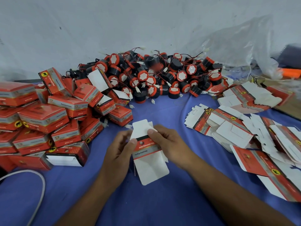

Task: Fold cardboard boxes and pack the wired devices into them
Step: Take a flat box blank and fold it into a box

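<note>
**Head view: flat blank in both hands, box not yet opened up**

We note the left hand (120, 149) and right hand (169, 144) both pinching one flat box blank (149, 167), held just above the blue table (146, 206) at the centre. Each thumb lies on top near the red printed band, with the fingers curled underneath. The white end flaps stick out towards and away from us. It looks collapsed flat, with no open cavity visible.

Surroundings:
- The pile of wired devices (159, 75) sits at the far edge against the wall.
- The folded boxes (44, 118) are heaped on the left.
- The loose flat blanks (236, 128) are spread on the right.

We judge the step in hand to be opening the sleeve into a square tube.

To do it well:
- We keep the pinch on the opposite creased edges, not on the panel faces.
- We push the edges gently towards each other so the tube pops open along its scores.
- We square the corners before touching any flap.
- We then tuck one end shut, small side flaps first.
- We leave the other end open for a device and its wire.

The main risk is the thin card creasing off its score lines if we squeeze unevenly.
</note>
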